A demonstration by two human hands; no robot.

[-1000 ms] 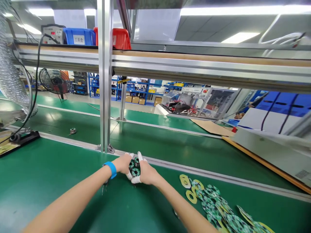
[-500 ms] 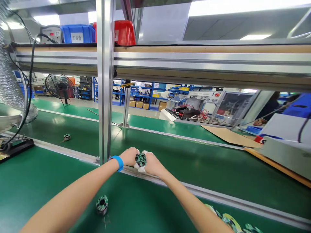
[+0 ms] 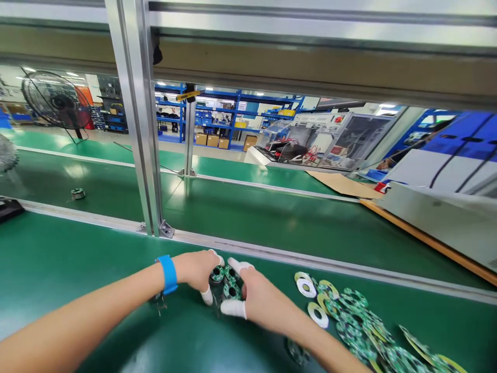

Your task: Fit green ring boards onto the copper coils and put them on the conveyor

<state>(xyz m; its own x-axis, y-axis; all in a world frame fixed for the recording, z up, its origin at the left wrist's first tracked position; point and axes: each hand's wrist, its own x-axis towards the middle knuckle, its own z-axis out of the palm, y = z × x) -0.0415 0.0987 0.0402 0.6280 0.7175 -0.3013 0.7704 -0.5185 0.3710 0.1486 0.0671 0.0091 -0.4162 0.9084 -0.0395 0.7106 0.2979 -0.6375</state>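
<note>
1. Left hand point(image 3: 196, 272), wearing a blue wristband point(image 3: 167, 275) and white finger covers: thumb and forefinger parted; I cannot tell whether they grip.
2. Brown cardboard boxes point(image 3: 212, 141) by the blue metal racks; their contents are hidden.
3. Small round green-and-black components point(image 3: 232, 291), clustered between both hands, above the green surface.
4. Right hand point(image 3: 260, 298), white-covered fingers curved wide around the cluster's right side; grip unclear.
5. Loose green and yellow rings point(image 3: 353, 321), piled beside the right forearm.
</note>
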